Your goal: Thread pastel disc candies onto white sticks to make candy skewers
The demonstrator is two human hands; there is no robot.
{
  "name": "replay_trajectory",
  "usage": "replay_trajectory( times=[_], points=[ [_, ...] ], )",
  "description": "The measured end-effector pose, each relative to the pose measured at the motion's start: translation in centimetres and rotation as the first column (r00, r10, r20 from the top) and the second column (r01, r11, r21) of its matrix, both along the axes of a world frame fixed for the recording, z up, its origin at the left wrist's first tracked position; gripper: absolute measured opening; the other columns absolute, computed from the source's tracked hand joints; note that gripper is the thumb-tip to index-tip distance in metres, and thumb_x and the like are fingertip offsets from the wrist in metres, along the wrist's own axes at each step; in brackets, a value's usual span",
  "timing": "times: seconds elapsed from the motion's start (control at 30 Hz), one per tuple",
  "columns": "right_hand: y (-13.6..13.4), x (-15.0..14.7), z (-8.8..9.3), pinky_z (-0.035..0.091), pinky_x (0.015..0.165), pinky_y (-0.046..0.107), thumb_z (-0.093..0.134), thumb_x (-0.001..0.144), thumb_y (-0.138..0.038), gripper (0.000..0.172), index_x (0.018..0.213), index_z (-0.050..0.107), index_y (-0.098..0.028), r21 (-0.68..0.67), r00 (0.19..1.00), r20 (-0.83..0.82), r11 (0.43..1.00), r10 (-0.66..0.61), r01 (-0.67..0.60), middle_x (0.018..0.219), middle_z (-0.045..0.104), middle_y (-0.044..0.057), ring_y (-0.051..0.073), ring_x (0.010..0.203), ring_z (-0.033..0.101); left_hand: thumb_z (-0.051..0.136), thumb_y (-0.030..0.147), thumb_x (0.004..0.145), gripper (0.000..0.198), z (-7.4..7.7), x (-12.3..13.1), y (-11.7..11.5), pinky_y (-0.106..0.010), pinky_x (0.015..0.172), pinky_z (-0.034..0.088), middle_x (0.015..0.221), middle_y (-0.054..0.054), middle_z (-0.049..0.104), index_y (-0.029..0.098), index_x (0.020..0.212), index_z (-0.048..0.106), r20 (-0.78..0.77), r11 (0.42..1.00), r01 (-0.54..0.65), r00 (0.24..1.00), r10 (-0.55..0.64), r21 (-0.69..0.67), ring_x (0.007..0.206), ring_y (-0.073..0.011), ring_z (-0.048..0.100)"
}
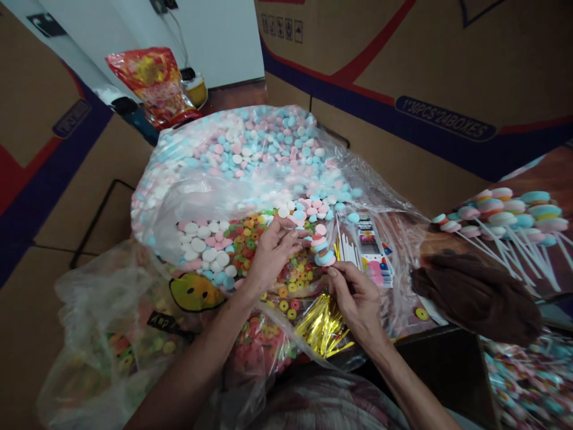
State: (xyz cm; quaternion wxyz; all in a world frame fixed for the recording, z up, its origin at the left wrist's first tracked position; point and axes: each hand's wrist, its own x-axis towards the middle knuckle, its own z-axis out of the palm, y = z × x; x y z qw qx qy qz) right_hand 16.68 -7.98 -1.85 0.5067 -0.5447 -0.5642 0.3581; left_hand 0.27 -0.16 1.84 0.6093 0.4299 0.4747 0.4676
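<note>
My right hand [358, 298] is closed, pinching the lower end of a marshmallow candy skewer [324, 251] stacked in pink, white and blue with a darker piece between. Just left of the skewer, my left hand [278, 246] has its fingers bent together over the candies; whatever they hold is hidden. Beneath it lie loose gummy rings [244, 242] in green, orange and yellow. Pink, white and blue marshmallows [208, 248] spill from a large clear plastic bag [188, 197]. White sticks [348, 249] and gold twist ties [323, 328] lie beside my right hand.
Finished candy skewers [505, 218] are piled at the right, behind a dark brown cloth [478, 298]. Big cardboard boxes [403, 65] stand around the table. A red candy packet [152, 83] is at the back left. Wrapped candies [532, 376] fill the lower right corner.
</note>
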Motion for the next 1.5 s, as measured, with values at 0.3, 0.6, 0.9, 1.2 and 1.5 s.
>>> replay_trajectory(
  times=[0.3,0.6,0.9,1.2,1.5],
  points=[
    [-0.3,0.0,-0.6,0.04,0.05,0.021,0.054,0.097,-0.032,0.021,0.101,0.069,-0.018,-0.013,0.996,0.008,0.996,0.09,-0.089,0.064,0.052,-0.003,0.01,0.053,0.046,0.073,0.04,0.077,0.024,-0.1,0.0,0.5,-0.026,0.065,0.055,0.086,-0.003,0.074,0.018,0.084,0.069,-0.168,0.968,-0.169,0.965,0.201,0.187,0.071,-0.0164,0.071],
    [-0.1,-0.1,-0.7,0.037,0.047,0.021,0.054,0.096,-0.033,0.021,0.1,0.069,-0.018,-0.051,0.995,0.0,0.994,0.098,-0.098,0.059,0.048,-0.005,0.009,0.049,0.044,0.065,0.044,0.085,0.03,-0.5,0.9,-0.3,-0.027,0.072,0.055,0.097,-0.007,0.076,0.017,0.095,0.073,-0.133,0.99,-0.025,0.99,0.043,0.135,0.087,-0.0192,0.069],
    [-0.1,0.1,-1.1,0.034,0.047,0.02,0.054,0.096,-0.032,0.02,0.093,0.068,-0.018,-0.077,0.992,0.047,0.991,0.113,-0.11,0.059,0.047,-0.005,0.009,0.05,0.041,0.079,0.041,0.073,0.035,-0.7,1.1,-0.3,-0.033,0.083,0.058,0.097,-0.008,0.077,0.016,0.095,0.068,0.14,0.998,-0.025,0.99,0.032,-0.055,0.094,-0.022,0.073],
    [0.2,0.1,-0.3,0.032,0.05,0.02,0.053,0.095,-0.028,0.019,0.086,0.065,-0.018,-0.063,0.988,0.058,0.988,0.145,-0.142,0.06,0.044,-0.005,0.008,0.052,0.039,0.082,0.03,0.071,0.031,-0.4,0.7,-0.2,-0.028,0.08,0.056,0.097,-0.009,0.077,0.015,0.095,0.067,0.233,0.992,0.019,0.972,0.01,-0.124,0.097,-0.0217,0.072],
    [-0.1,0.0,-0.1,0.031,0.047,0.021,0.052,0.096,-0.029,0.02,0.082,0.063,-0.019,-0.048,0.993,0.097,0.997,0.072,-0.068,0.059,0.045,-0.005,0.009,0.05,0.039,0.081,0.026,0.072,0.032,-0.8,1.2,-0.6,-0.026,0.078,0.053,0.1,-0.01,0.076,0.014,0.098,0.068,0.276,0.982,0.056,0.961,-0.003,-0.182,0.092,-0.018,0.071]
  ],
)
